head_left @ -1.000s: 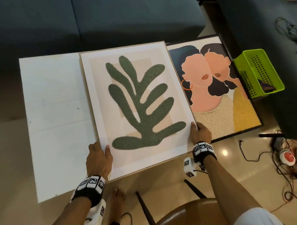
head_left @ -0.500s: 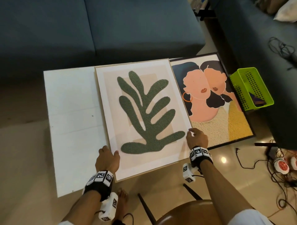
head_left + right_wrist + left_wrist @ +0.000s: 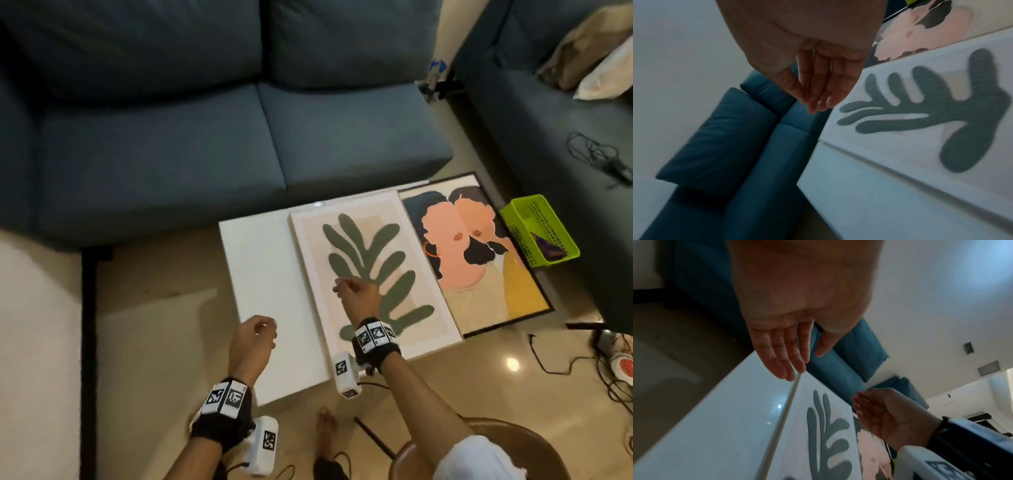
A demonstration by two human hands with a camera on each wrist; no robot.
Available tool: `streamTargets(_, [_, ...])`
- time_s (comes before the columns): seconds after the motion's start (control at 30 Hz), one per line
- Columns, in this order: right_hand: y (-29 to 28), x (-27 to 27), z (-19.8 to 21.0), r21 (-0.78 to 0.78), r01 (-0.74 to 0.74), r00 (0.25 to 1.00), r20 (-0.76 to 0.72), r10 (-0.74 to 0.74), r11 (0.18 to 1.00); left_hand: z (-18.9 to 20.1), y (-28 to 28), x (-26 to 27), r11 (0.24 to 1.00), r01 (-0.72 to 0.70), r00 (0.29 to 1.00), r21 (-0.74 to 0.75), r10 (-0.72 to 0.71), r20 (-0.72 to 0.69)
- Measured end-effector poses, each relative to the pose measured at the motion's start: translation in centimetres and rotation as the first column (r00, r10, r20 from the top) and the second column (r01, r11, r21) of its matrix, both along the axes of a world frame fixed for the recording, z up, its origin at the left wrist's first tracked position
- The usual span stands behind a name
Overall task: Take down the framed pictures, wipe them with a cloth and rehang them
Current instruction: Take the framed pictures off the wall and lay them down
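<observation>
The green leaf picture [image 3: 383, 260] in its pale frame lies flat on the white table [image 3: 260, 274]. To its right lies the picture of two faces [image 3: 479, 260] in a black frame, partly over the table's edge. My left hand [image 3: 253, 337] hovers above the table's near left part, fingers relaxed and empty [image 3: 783, 356]. My right hand [image 3: 354, 291] is raised over the leaf picture [image 3: 931, 113], fingers straight and together, holding nothing [image 3: 824, 91]. No cloth shows in any view.
A blue sofa [image 3: 205, 137] stands behind the table, and a second sofa [image 3: 565, 120] is at the right. A green plastic basket [image 3: 539, 233] sits by the black-framed picture. Cables [image 3: 599, 370] lie on the floor at right. A brown stool [image 3: 479, 448] is under me.
Both hands have let go of the leaf picture's near edge and lifted off it. My head has moved back and up, so the table looks smaller and the sofa fills the top.
</observation>
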State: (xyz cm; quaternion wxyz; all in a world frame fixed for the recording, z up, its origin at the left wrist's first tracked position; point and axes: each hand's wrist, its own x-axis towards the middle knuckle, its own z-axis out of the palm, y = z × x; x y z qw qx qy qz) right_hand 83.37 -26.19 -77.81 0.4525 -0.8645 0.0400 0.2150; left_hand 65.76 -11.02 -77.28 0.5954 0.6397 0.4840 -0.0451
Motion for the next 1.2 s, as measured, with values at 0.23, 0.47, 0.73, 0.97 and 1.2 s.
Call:
streamTargets(0.23, [16.4, -9.3, 12.4, 0.289, 0.036, 0.999, -0.005, -0.036, 0.957, 11.7, 16.2, -10.1, 0.988, -0.032, 0.985, 0.152, 0.005, 0.175])
streamTargets(0.47, [32.1, -14.5, 22.3, 0.470, -0.110, 0.994, 0.046, 0.101, 0.876, 24.0, 31.1, -16.0, 0.899, -0.228, 0.939, 0.374, 0.102, 0.329])
streamTargets(0.73, [49.2, -15.0, 39.1, 0.625, -0.431, 0.902, 0.310, 0.300, 0.650, 41.5, 44.8, -17.3, 0.667, -0.497, 0.797, 0.554, 0.100, 0.595])
streamTargets(0.97, [62.4, -14.0, 54.1, 0.683, -0.603, 0.798, 0.525, 0.297, 0.412, 59.1, 53.0, -17.1, 0.339, -0.759, 0.599, 0.556, 0.026, 0.800])
streamTargets(1.2, [75.8, -11.6, 67.1, 0.635, -0.744, 0.668, 0.697, 0.261, 0.210, 71.7, 60.8, -14.3, 0.092, -0.784, 0.615, 0.614, -0.018, 0.788])
